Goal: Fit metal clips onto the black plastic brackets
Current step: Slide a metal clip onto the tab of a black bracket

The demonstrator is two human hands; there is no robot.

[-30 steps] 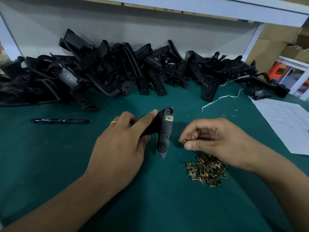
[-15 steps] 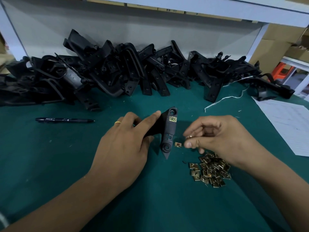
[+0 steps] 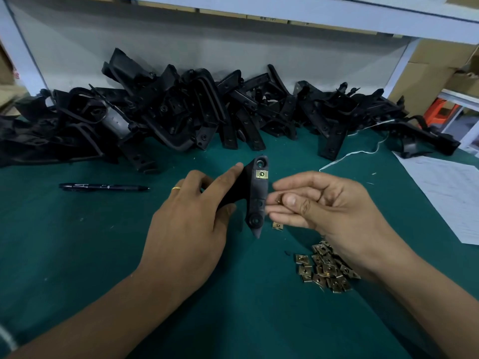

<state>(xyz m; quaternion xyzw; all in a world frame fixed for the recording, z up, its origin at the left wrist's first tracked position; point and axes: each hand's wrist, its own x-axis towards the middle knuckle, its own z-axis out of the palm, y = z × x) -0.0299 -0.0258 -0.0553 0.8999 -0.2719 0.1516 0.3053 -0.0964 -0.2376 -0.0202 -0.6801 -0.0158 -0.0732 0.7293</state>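
The left hand (image 3: 191, 218) came in from the lower left with the forearm low over the green table (image 3: 77, 255), back of the hand up, a gold ring (image 3: 176, 188) on one finger. Its fingers curled round the wing of a black bracket (image 3: 255, 195), the forefinger stretched along the top edge, holding the piece upright with its pointed end just above the cloth. One brass clip (image 3: 261, 174) already sat on the bracket's upper part, below the top hole.

The right hand (image 3: 324, 206) reached in from the lower right, wrist raised, fingers bunched together and bent toward the bracket's edge, nearly touching it. Thumb and fingertips pinched something small and metallic (image 3: 278, 202); it was mostly hidden, so I could not tell its shape.

A single loose clip (image 3: 277, 225) lay on the cloth just beside the bracket's lower end. A heap of clips (image 3: 321, 270) lay under the right wrist. A pile of black brackets (image 3: 207, 117) ran along the back wall, with a black pen (image 3: 103, 187) to the left.
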